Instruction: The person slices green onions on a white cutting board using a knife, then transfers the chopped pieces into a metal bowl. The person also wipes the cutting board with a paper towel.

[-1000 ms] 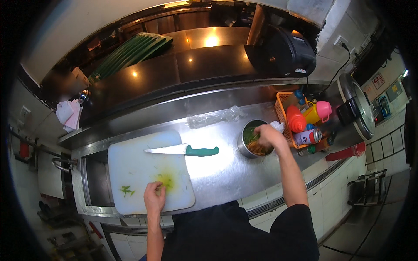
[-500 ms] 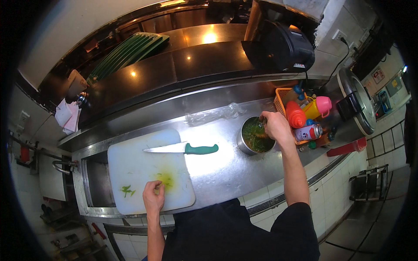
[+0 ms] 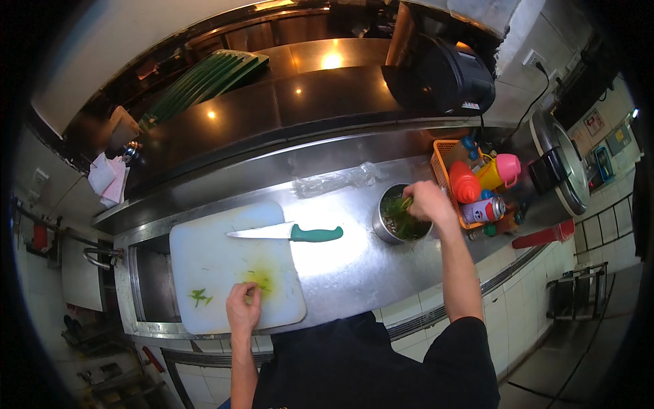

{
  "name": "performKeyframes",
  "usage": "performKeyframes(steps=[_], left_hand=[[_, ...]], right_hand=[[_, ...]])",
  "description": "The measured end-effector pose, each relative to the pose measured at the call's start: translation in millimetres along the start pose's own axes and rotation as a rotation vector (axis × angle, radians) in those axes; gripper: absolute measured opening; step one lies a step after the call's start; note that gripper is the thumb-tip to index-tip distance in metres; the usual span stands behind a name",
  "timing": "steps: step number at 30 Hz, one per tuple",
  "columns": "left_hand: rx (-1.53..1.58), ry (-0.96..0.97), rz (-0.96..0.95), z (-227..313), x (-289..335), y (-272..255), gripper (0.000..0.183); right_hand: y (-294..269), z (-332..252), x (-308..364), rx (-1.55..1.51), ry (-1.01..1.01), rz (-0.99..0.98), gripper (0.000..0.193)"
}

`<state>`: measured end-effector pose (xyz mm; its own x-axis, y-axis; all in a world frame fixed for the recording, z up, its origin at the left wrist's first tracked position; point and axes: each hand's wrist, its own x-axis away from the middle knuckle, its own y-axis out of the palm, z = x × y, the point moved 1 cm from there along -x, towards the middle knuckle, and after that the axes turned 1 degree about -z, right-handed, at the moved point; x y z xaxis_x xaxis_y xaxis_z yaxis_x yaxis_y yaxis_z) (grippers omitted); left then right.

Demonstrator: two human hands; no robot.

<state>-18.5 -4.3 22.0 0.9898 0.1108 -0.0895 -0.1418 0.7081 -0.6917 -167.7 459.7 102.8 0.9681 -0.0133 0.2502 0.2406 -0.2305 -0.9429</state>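
Observation:
Over the metal pot (image 3: 379, 228) on the steel counter, my right hand (image 3: 433, 204) has its fingers closed on a bunch of green herbs (image 3: 406, 217). The herbs hang down into the pot, and the contents beneath them are only partly seen. My left hand (image 3: 243, 307) rests at the near edge of the white cutting board (image 3: 221, 235), its fingers curled together; whatever they may hold is hidden. Close to its fingertips is a yellow-green wet stain (image 3: 262, 281). A knife (image 3: 300, 233) with a green handle lies across the board's right edge. Cut green pieces (image 3: 199, 296) lie on the board's left side.
Right of the pot stands an orange basket (image 3: 443, 163) with bottles and a spray can (image 3: 484, 210). A large lidded metal container (image 3: 562, 163) is beyond it. Crumpled clear plastic (image 3: 337, 180) lies behind the pot. The sink (image 3: 153, 279) sits left of the board.
My right hand has shifted slightly, and the herbs are now bunched under its fingers, showing more of the pot's inside. My left hand stays almost in place.

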Motion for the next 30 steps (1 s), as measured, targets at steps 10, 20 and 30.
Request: performKeyframes(steps=[10, 20, 30], left_hand=[[0.033, -0.003, -0.017, 9.0, -4.8, 0.1, 0.015], [0.053, 0.003, 0.002, 2.4, 0.2, -6.3, 0.015], [0.026, -0.033, 0.038, -12.3, -2.5, -9.1, 0.019]], right_hand=[[-51.0, -17.3, 30.5, -0.174, -0.016, 0.084, 0.04], [51.0, -3.5, -19.1, 0.081, 0.047, -0.181, 0.043], [49.1, -2.8, -18.1, 0.024, 0.002, 0.007, 0.043]])
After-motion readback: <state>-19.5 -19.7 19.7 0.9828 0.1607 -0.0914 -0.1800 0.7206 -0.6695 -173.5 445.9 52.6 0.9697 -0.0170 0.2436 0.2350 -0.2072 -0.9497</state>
